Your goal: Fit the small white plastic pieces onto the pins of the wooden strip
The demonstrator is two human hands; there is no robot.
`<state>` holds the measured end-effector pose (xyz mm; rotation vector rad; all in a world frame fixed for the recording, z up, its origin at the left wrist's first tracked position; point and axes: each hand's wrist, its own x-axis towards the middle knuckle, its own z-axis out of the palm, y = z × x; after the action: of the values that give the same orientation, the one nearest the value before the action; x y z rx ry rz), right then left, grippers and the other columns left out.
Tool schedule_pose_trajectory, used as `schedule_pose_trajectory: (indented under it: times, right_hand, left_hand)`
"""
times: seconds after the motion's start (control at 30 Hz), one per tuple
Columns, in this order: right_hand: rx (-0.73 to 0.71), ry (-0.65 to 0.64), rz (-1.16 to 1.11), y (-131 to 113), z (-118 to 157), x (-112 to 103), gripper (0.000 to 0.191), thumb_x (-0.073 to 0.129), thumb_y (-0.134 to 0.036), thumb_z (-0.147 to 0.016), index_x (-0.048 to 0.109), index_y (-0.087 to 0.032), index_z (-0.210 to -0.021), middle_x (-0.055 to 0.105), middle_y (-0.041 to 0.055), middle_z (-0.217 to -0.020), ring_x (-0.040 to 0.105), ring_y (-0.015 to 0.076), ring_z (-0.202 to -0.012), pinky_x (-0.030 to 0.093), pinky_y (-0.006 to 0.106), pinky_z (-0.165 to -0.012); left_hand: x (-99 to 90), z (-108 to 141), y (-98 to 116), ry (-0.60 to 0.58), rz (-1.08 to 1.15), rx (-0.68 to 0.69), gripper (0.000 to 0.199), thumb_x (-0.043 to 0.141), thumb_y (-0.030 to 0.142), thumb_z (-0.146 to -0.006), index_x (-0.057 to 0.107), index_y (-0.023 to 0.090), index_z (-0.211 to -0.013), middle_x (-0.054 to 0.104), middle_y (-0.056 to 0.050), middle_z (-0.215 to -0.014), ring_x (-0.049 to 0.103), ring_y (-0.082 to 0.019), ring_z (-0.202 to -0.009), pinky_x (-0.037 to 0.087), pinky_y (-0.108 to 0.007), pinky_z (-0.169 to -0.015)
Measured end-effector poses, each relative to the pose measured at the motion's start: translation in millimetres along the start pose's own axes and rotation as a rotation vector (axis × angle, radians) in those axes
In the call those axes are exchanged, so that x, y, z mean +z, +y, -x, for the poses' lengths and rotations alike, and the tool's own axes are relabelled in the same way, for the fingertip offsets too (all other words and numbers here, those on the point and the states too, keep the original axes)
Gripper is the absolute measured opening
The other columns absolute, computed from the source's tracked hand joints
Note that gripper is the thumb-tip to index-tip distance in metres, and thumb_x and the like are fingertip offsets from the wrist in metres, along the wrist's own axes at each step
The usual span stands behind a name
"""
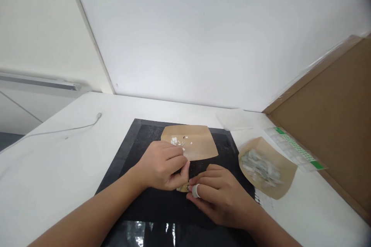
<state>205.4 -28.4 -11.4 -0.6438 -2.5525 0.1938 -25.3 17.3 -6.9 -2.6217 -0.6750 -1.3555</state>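
1. The left hand (166, 166) was bent closed over the black mat (153, 204), its thumb and forefinger drawn together; whether anything lay pinched between them could not be told.
2. The right hand (222, 195) was beside it, its fingertips grasping a small tan object (183, 188) with dark marks, much of it hidden by the fingers.
3. That object was between the two hands, just below the left hand's thumb.
4. A pale band (196, 191) circled one finger of the right hand.
5. Just beyond the left hand, a brown paper sheet (201, 142) lay on the mat, carrying small white pieces (174, 141) and a few darker bits.
6. To the right of the right hand was a brown paper holder (285, 170) with a heap of translucent pieces (259, 166), too blurred to make out singly.
7. Farther out on that side lay a clear plastic item (285, 144) with a green printed strip, near a brown panel (330, 123).
8. Beyond both hands, a clear sheet (234, 119) rested on the white table (116, 110).
9. Well to the left of the left hand, a thin cable (72, 128) ran across the tabletop.
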Motion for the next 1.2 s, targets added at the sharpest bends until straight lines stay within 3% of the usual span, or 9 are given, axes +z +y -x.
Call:
schedule_pose_trajectory:
  times: [0.33,0.7,0.8,0.97,1.07,1.2]
  right_hand:
    - [0.026,-0.015,-0.022,0.3,-1.3,2.1,0.017,0.064,-0.021,-0.099,0.062,-0.023,-0.082,0.075,0.0017,-0.078,0.068,0.0158,-0.070,0.045,0.031,-0.069]
    - [0.080,-0.001,-0.107,4.4,-3.0,-11.7,0.003,0.064,-0.020,-0.098,0.065,-0.022,-0.097,0.077,0.0030,-0.101,0.069,0.0157,-0.085,0.046,0.032,-0.077]
    - [0.141,-0.059,-0.089,8.4,-5.0,-21.9,0.004,0.066,-0.025,-0.098,0.066,-0.022,-0.095,0.075,0.0038,-0.093,0.067,0.0174,-0.083,0.047,0.032,-0.075]
    - [0.289,-0.169,-0.074,15.8,-1.4,-32.1,0.025,0.080,-0.040,-0.088,0.063,-0.021,-0.091,0.069,0.0031,-0.090,0.063,0.0197,-0.082,0.046,0.032,-0.074]
    - [0.354,-0.233,-0.115,17.3,1.1,-30.9,0.031,0.088,-0.039,-0.080,0.064,-0.022,-0.090,0.069,0.0003,-0.088,0.062,0.0189,-0.081,0.044,0.031,-0.074]
    - [0.392,-0.270,-0.170,16.4,0.5,-26.5,0.025,0.088,-0.033,-0.081,0.066,-0.022,-0.087,0.069,-0.0028,-0.083,0.063,0.0171,-0.079,0.043,0.029,-0.073]
  left_hand:
    - [0.8,-0.2,-0.9,-0.001,-0.006,0.005,0.031,0.058,0.012,-0.088,0.056,0.019,-0.058,0.049,0.002,-0.054,0.037,-0.013,-0.049,0.030,-0.031,-0.047]
    - [1.4,1.1,-1.2,-0.018,-0.036,0.018,0.033,0.055,0.013,-0.090,0.054,0.020,-0.058,0.045,0.003,-0.055,0.038,-0.013,-0.049,0.031,-0.032,-0.045]
    - [1.0,0.7,-1.1,-0.025,-0.055,0.025,0.033,0.056,0.013,-0.089,0.053,0.020,-0.058,0.045,0.003,-0.054,0.038,-0.013,-0.049,0.031,-0.031,-0.045]
    - [0.9,0.1,-1.2,-0.014,-0.028,0.022,0.030,0.057,0.011,-0.087,0.055,0.020,-0.058,0.046,0.003,-0.054,0.037,-0.013,-0.049,0.030,-0.032,-0.045]
    - [1.4,0.5,-0.9,-0.013,-0.021,0.022,0.030,0.058,0.011,-0.086,0.055,0.020,-0.058,0.045,0.003,-0.054,0.036,-0.013,-0.049,0.029,-0.032,-0.046]
    - [2.0,1.1,-0.4,-0.010,-0.016,0.023,0.031,0.058,0.010,-0.086,0.053,0.020,-0.057,0.044,0.003,-0.054,0.035,-0.013,-0.049,0.028,-0.033,-0.046]
